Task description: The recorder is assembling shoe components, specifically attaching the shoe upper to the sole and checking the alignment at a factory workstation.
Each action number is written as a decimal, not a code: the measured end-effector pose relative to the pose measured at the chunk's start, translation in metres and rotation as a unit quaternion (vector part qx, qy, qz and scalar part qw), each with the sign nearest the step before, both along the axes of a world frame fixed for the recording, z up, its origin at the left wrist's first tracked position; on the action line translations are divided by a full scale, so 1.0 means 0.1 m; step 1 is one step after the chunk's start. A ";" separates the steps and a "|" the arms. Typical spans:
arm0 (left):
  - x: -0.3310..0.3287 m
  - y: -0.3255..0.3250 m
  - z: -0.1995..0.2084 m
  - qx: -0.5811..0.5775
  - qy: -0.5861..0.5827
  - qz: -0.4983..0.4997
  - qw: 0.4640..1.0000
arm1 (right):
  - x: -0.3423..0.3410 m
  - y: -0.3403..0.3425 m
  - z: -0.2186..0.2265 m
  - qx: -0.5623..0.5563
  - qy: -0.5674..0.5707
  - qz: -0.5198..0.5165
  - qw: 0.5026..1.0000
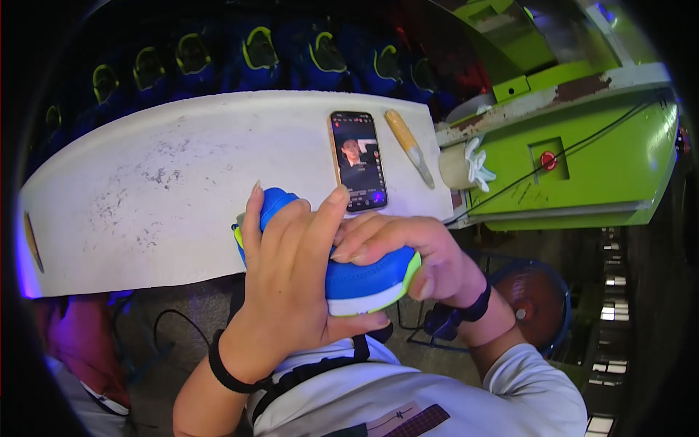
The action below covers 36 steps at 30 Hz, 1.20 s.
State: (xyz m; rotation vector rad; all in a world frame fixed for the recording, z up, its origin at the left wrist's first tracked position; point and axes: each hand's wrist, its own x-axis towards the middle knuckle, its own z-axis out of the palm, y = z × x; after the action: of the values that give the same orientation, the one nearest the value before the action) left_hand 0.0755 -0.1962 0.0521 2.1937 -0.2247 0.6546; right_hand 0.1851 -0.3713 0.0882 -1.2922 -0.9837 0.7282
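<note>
A blue shoe (368,279) with a white band and a neon-green edge is held in both my hands above the near edge of the white table. My left hand (287,266) wraps over its left part, thumb beneath the white band and some fingers stretched forward. My right hand (419,244) grips the right part, its fingers curled over the top and meeting the left hand. Much of the shoe is hidden behind the hands. Just beyond them lies a phone (360,164) with its screen lit.
The white table (167,240) bears a wooden-handled tool (410,146) with a pale blade and a thin tool (33,240) at far left. Blue shoes (260,51) line the back. Rightward stand a green machine (597,171), a white crumpled item (478,166) and a round fan (530,302).
</note>
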 end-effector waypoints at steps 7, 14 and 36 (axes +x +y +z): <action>-0.09 0.03 -0.12 0.008 -0.020 0.012 1.000 | -0.11 0.08 0.13 0.022 0.056 0.003 0.998; -0.80 0.46 -0.07 -0.184 0.062 0.092 0.977 | 0.44 -0.34 -0.54 -0.144 -0.428 -0.243 0.858; -0.98 0.12 0.42 -0.155 0.148 0.068 0.974 | -0.82 0.29 -0.35 0.098 -0.140 -0.173 0.970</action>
State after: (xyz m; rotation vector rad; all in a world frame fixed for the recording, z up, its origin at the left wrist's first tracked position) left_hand -0.0229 -0.1839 0.0946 1.9807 0.1745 0.3968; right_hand 0.1031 -0.3428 0.0530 -1.3665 -0.9929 0.1771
